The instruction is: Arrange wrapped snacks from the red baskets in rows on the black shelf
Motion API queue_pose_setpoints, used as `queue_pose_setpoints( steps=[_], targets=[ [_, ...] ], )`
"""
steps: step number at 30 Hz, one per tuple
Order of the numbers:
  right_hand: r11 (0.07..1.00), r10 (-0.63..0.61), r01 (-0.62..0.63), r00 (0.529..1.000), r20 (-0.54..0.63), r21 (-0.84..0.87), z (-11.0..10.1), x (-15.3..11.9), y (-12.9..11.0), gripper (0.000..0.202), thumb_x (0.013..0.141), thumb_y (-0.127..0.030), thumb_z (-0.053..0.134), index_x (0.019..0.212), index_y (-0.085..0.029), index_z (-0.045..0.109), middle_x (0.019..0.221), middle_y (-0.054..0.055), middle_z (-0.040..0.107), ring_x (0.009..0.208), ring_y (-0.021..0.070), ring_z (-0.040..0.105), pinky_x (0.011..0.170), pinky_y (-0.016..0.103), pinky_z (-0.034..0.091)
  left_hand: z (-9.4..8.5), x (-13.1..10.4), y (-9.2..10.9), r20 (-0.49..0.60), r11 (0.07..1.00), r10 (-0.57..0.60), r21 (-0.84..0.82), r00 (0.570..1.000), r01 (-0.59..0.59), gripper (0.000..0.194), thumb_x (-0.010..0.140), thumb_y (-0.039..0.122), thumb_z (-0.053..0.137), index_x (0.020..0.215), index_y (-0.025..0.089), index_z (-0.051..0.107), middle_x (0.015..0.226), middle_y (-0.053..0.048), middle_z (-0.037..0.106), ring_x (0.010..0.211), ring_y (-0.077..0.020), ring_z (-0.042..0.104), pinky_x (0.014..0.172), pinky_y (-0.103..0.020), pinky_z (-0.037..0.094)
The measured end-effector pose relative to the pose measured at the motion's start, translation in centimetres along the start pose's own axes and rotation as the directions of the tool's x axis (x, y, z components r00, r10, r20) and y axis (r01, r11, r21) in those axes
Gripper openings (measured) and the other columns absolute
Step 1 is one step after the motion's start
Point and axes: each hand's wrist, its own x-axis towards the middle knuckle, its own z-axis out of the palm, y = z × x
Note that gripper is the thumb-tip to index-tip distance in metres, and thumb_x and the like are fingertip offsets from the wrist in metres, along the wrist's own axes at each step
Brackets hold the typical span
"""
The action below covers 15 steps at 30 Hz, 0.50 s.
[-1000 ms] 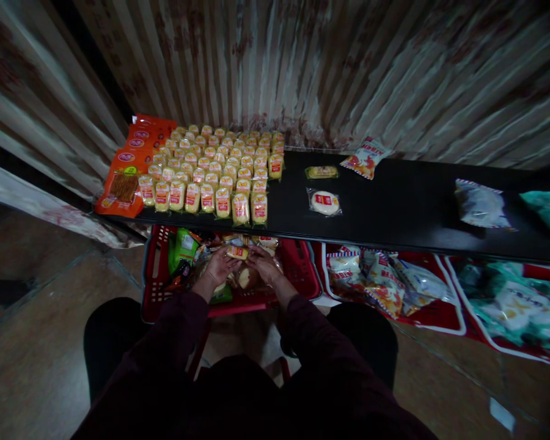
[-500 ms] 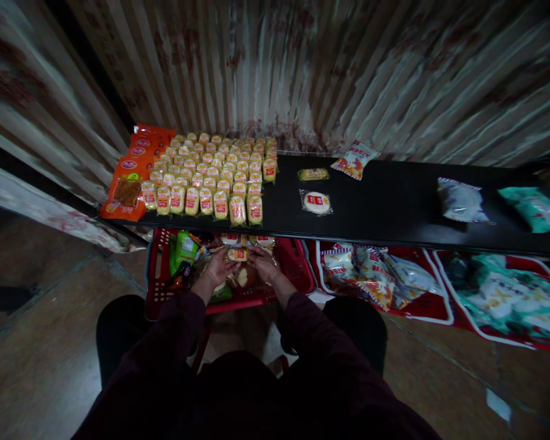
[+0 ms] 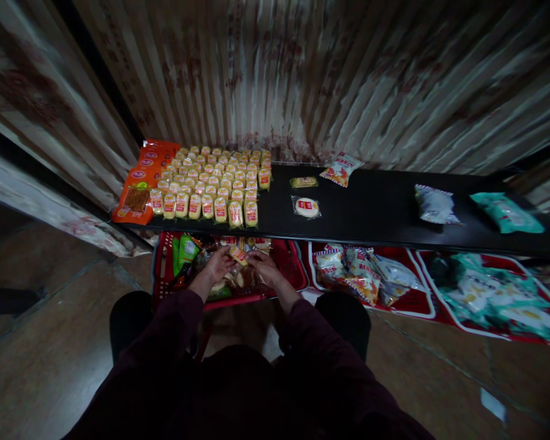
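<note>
The cake (image 3: 238, 255) was between the two hands, above the things in the left basket (image 3: 236, 300). It lay tilted, with its label up. The fingers of the left hand (image 3: 217, 265) were bent and grasped its left end, and the fingers of the right hand (image 3: 264, 267) pinched its right end.

The label was red and yellow, but its writing was too small to read. Many rows of similar cakes (image 3: 208, 186) stood on the left part of the shelf (image 3: 371, 211), also with red labels. At their left were orange packs (image 3: 142, 180), which had ovals with writing that I could not read.

To the right of the rows, a flat pack (image 3: 304, 182) lay on the far side and a round pack (image 3: 307, 207), with a red label, on the near side. Farther right were a snack bag (image 3: 341, 169) with red letters, a pale bag (image 3: 435, 205) and a teal bag (image 3: 507, 212). The middle basket (image 3: 415, 305) held striped-edge bags, and the right basket (image 3: 467, 328) held teal ones.
</note>
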Motion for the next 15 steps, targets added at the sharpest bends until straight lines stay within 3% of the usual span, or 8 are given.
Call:
queue_pose_setpoints(
  steps=[3, 7, 15],
  targets=[
    [0.998, -0.026, 0.028, 0.999, -0.033, 0.056, 0.1, -0.9, -0.2, 0.040, 0.049, -0.044, 0.080, 0.073, -0.019, 0.061, 0.077, -0.002, 0.062, 0.070, 0.0130, 0.057, 0.062, 0.026, 0.047, 0.2, -0.9, -0.4, 0.055, 0.999, 0.047, -0.022, 0.997, -0.045, 0.005, 0.080, 0.012, 0.055, 0.080, 0.014, 0.060, 0.076, -0.008, 0.064, 0.071, -0.0156, 0.063, 0.074, -0.029, 0.052],
    [0.999, -0.022, 0.024, 0.999, -0.047, 0.047, 0.6, -1.9, -0.2, 0.040, 0.050, -0.045, 0.079, 0.073, -0.019, 0.059, 0.076, -0.001, 0.061, 0.070, 0.0134, 0.057, 0.063, 0.027, 0.048, 0.3, -2.0, -1.4, 0.086, 0.988, 0.146, 0.030, 0.986, -0.149, 0.016, 0.072, 0.002, 0.061, 0.080, 0.016, 0.059, 0.075, -0.004, 0.066, 0.067, -0.0126, 0.062, 0.070, -0.026, 0.050],
    [0.998, -0.050, 0.053, 0.995, -0.081, 0.036, 1.6, -3.5, -0.8, 0.043, 0.052, -0.043, 0.077, 0.086, -0.021, 0.060, 0.081, -0.002, 0.062, 0.074, 0.0139, 0.058, 0.066, 0.028, 0.049, 0.9, -3.4, -1.9, 0.040, 0.972, 0.216, 0.085, 0.976, -0.219, 0.019, 0.069, 0.004, 0.066, 0.083, 0.016, 0.060, 0.071, -0.002, 0.066, 0.059, -0.0099, 0.059, 0.061, -0.021, 0.046]
  ],
)
